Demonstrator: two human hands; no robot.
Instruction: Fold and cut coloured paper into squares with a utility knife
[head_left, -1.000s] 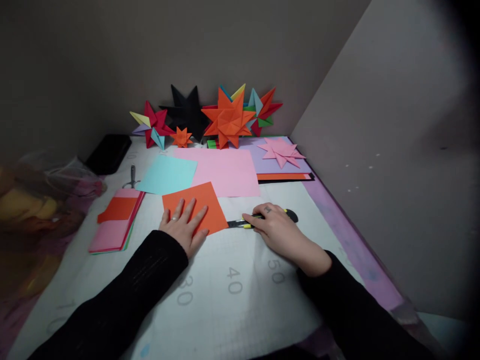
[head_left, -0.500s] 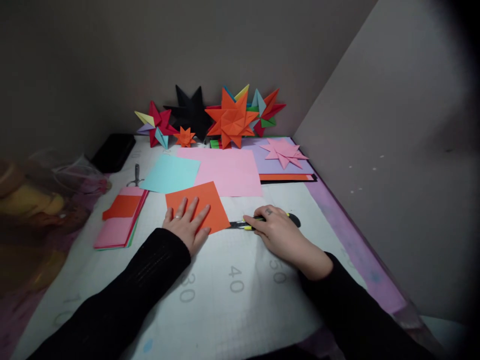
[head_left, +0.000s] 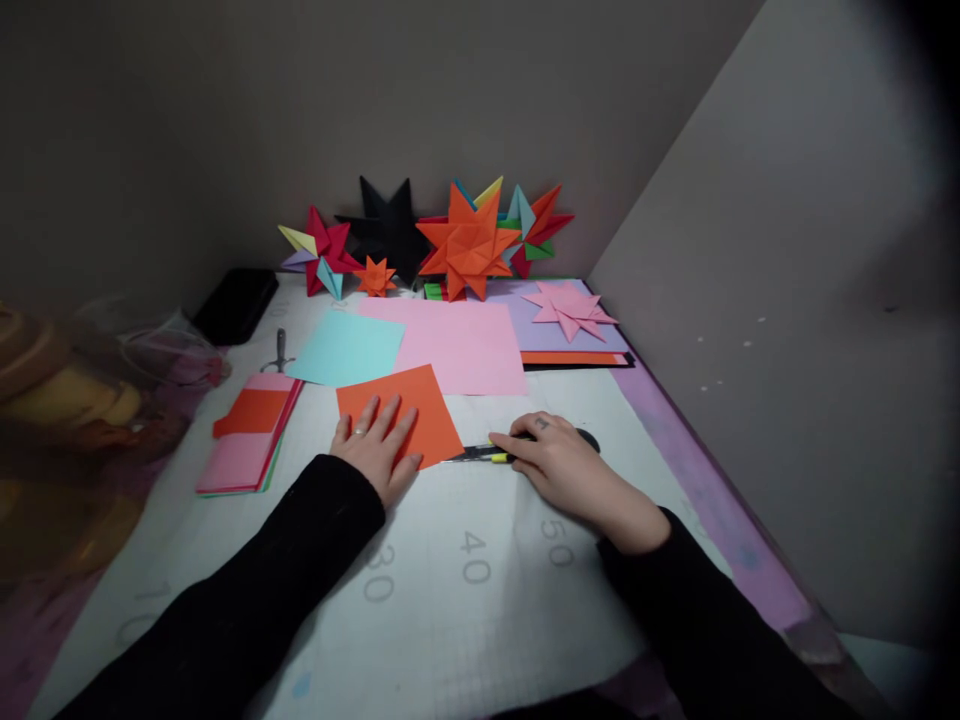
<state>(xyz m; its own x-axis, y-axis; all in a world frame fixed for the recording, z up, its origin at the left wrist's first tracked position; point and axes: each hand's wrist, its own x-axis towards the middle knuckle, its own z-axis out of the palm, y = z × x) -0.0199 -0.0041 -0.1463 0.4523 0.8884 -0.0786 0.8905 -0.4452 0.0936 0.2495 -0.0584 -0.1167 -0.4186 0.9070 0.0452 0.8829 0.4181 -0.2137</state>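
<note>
My left hand (head_left: 376, 450) lies flat on an orange sheet of paper (head_left: 424, 405), fingers spread, with a ring on one finger. To its right, my right hand (head_left: 559, 460) is wrapped round a black and yellow utility knife (head_left: 499, 457) lying low over the mat. The knife's blade points left and reaches the paper's lower right corner. Most of the knife's handle is hidden under my fingers. Behind the orange sheet lie a turquoise sheet (head_left: 349, 348) and a larger pink sheet (head_left: 465, 345).
Folded paper stars, among them a large orange one (head_left: 469, 245) and a black one (head_left: 386, 230), stand along the back wall. Scissors (head_left: 280, 350) and a coloured paper stack (head_left: 244, 450) lie at left. A pink star (head_left: 571, 310) rests on a lilac sheet (head_left: 499, 293).
The whole view has shifted slightly, so things appear a little further right. Both hands keep nearly the same place on the paper and the knife.
</note>
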